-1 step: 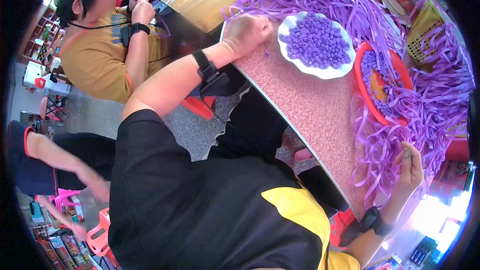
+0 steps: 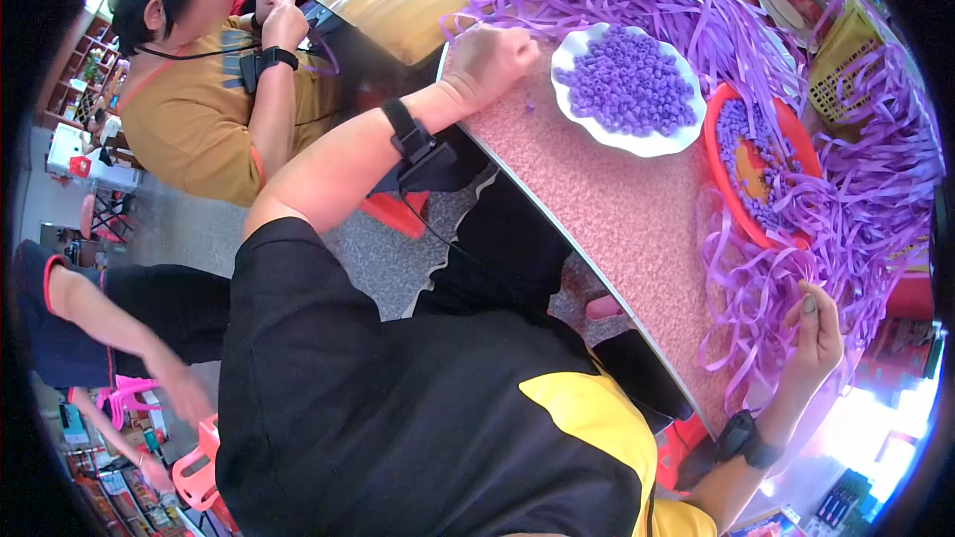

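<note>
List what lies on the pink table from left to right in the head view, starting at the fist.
Left hand closed as a fist → white dish of purple beads → red tray of beads → right hand on the purple strips.

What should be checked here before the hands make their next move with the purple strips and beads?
1. Left hand on the pink table, fist closed near strips: ok.
2. What the left fist holds: cannot tell.
3. Right hand among the purple strips at the table edge: ok.
4. White plate of purple beads flat, within reach: ok.
5. Red tray partly buried under strips: not ok.
</note>
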Available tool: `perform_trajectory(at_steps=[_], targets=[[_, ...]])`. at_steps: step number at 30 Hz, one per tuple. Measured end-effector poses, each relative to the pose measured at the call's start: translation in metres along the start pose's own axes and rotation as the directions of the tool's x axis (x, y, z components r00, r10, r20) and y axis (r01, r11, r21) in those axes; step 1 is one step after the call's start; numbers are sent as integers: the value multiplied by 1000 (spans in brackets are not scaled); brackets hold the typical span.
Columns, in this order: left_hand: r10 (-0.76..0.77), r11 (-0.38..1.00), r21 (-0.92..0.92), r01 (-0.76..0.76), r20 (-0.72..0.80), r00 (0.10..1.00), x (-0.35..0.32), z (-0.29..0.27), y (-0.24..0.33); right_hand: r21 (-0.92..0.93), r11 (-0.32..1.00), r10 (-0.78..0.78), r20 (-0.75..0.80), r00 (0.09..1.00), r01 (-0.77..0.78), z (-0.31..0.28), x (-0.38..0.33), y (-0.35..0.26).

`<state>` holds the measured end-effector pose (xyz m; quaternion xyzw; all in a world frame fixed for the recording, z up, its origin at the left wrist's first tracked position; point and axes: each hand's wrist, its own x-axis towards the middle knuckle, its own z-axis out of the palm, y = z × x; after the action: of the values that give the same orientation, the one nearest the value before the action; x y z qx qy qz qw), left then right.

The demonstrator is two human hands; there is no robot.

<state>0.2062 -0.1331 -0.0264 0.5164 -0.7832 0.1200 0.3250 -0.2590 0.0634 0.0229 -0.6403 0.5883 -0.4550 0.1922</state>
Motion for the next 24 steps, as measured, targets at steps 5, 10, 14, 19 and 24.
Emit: perform_trajectory(at_steps=[5, 10, 14, 19, 24], targets=[[-63, 967, -254, 36, -99, 993, 36, -3, 5, -34, 999, -16, -8, 1000, 16, 0, 0, -5], [-62, 934, -349, 73, 41, 997, 83, 0, 53, -11, 1000, -24, -15, 1000, 23, -1, -2, 0], [1, 977, -205, 60, 287, 958, 93, -1, 68, -18, 999, -35, -20, 999, 35, -1, -1, -1], [-110, 833, -539, 128, 66, 992, 61, -8, 7, -35, 995, -92, -12, 996, 91, 0, 0, -6], [-608, 31, -850, 527, 402, 684, 32, -12, -7, -60, 997, -40, 17, 999, 41, -5, -2, -4]])
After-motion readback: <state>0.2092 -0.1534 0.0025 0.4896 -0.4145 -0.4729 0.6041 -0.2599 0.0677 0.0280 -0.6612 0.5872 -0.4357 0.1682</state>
